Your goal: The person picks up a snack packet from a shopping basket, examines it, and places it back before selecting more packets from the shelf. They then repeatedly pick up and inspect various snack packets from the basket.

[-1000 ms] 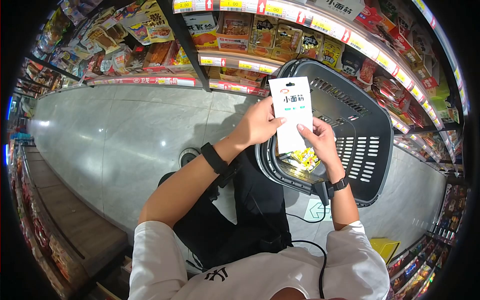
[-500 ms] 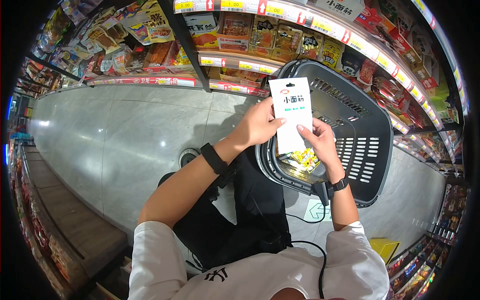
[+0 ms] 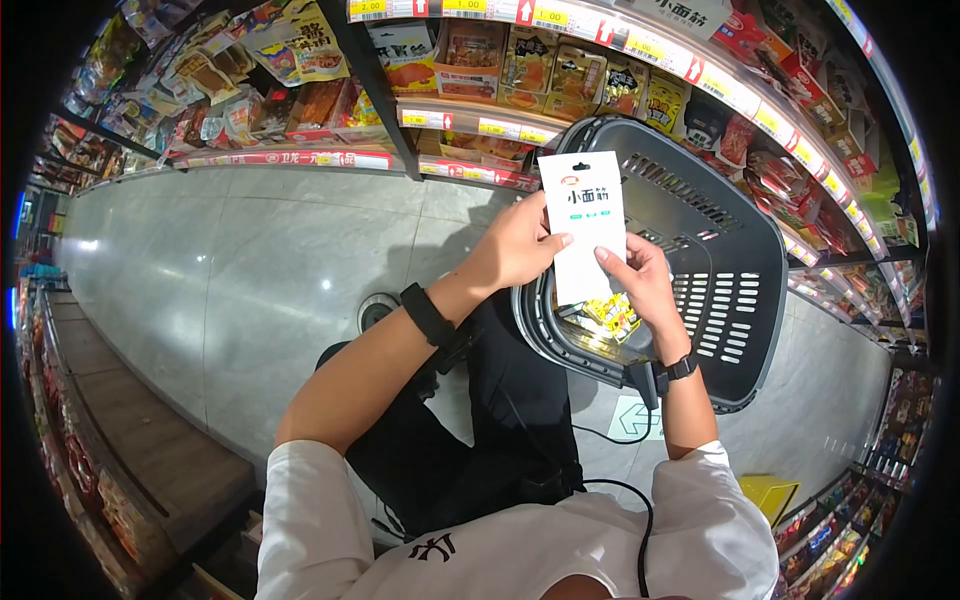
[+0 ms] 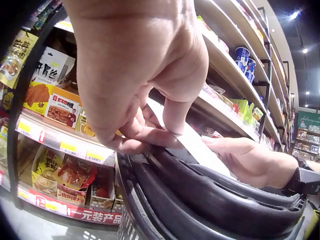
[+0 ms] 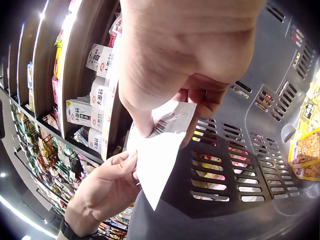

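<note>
Packet [image 3: 586,222] is being pinched by both hands at once, so both grips are clamped on it, thumbs laid on the face that's seen from above. Its left edge is taken by the left hand [image 3: 515,245], and its right edge, slightly lower down, by the right hand [image 3: 645,285]. The top edge, hang hole and all, is poked out free past the fingers. The bottom edge isn't gripped either, and some yellow packs [image 3: 612,320] are partly covered by it in the head view.

The whole lot is held over the left part of the basket [image 3: 745,240]. Right of the grip, a good bit of open room is given by the basket's inside, bounded by slotted walls. Left fingers are held really close to the black rim [image 4: 210,200]; whether it's touched can't be told. Left of the grip, a wide stretch of floor [image 3: 280,240] is left open. Beyond the grip, space is closed off by the shelf [image 3: 680,65], its front edge lined with price tags.
</note>
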Action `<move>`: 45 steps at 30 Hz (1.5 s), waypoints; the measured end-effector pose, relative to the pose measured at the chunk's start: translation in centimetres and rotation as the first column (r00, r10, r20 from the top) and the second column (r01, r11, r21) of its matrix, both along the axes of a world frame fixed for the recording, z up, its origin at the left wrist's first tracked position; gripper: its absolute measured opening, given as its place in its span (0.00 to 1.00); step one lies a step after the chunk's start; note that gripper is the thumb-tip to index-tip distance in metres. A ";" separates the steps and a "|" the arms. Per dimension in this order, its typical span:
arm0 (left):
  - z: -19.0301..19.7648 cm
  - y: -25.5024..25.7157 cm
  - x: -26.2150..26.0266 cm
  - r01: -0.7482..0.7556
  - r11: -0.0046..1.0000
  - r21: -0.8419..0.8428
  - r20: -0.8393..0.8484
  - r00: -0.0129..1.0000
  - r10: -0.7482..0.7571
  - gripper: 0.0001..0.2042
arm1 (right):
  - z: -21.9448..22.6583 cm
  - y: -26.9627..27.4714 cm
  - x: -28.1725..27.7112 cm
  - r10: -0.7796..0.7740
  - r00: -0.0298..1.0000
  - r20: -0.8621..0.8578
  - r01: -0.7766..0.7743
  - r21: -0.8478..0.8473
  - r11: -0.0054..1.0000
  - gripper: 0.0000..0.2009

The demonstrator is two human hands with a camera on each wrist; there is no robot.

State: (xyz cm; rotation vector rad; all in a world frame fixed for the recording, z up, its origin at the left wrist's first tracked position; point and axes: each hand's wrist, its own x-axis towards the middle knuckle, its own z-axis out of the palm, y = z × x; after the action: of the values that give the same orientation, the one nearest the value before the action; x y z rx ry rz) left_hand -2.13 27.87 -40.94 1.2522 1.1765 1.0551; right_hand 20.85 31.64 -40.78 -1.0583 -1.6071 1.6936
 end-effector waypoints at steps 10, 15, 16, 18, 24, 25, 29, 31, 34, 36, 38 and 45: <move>-0.4 0.1 0.0 0.001 1.000 -0.003 -0.045 0.999 -0.001 0.21 | -0.1 0.0 0.1 0.002 1.000 -0.013 -0.002 -0.007 1.000 0.16; -0.3 0.0 0.0 0.002 1.000 -0.005 -0.051 0.999 -0.002 0.21 | 0.1 0.0 0.2 0.007 1.000 0.003 -0.006 -0.004 1.000 0.15; -0.5 0.1 0.0 0.003 1.000 -0.001 -0.058 0.998 -0.003 0.21 | 0.0 0.0 0.2 0.006 1.000 0.005 -0.006 -0.005 1.000 0.15; -0.6 0.2 0.0 0.005 1.000 0.007 -0.054 0.999 -0.004 0.21 | 0.0 0.0 0.1 0.004 1.000 -0.004 -0.004 -0.005 1.000 0.15; -0.7 0.2 0.0 0.006 1.000 0.007 -0.050 0.999 -0.005 0.20 | -0.2 0.1 0.2 0.001 1.000 -0.003 -0.001 -0.015 1.000 0.15; -0.8 0.2 0.0 0.004 1.000 0.007 -0.054 0.999 -0.004 0.20 | -0.2 0.1 0.3 0.000 1.000 -0.001 0.000 -0.013 1.000 0.15; -0.5 0.1 0.1 0.004 1.000 0.008 -0.050 0.999 -0.004 0.21 | 0.0 0.1 0.2 0.002 1.000 -0.005 -0.002 -0.018 1.000 0.15; -0.2 0.0 0.1 0.001 1.000 0.005 -0.046 0.999 0.000 0.21 | -0.1 0.1 0.3 0.007 1.000 -0.010 -0.007 -0.019 1.000 0.15; -0.3 0.0 0.1 -0.002 1.000 0.009 -0.056 0.998 0.003 0.21 | 0.1 0.0 0.2 0.003 1.000 -0.007 -0.003 -0.024 1.000 0.15; -0.6 0.1 0.1 0.000 1.000 0.007 -0.051 0.999 0.001 0.21 | 0.1 0.0 0.2 0.002 1.000 -0.006 -0.002 -0.023 1.000 0.15; -0.8 0.2 0.1 0.004 1.000 0.000 -0.029 1.000 -0.005 0.21 | 0.1 0.0 0.2 0.001 1.000 -0.005 -0.001 -0.019 1.000 0.15; -1.0 0.2 0.2 0.008 1.000 -0.003 -0.016 1.000 -0.008 0.21 | -0.1 0.0 0.2 -0.006 1.000 -0.008 0.006 0.005 1.000 0.15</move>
State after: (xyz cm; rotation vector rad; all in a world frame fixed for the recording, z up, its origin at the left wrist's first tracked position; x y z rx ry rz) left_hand -1.94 28.04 -41.93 1.2645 1.1840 1.0383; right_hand 21.04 31.63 -40.87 -1.0515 -1.6008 1.6870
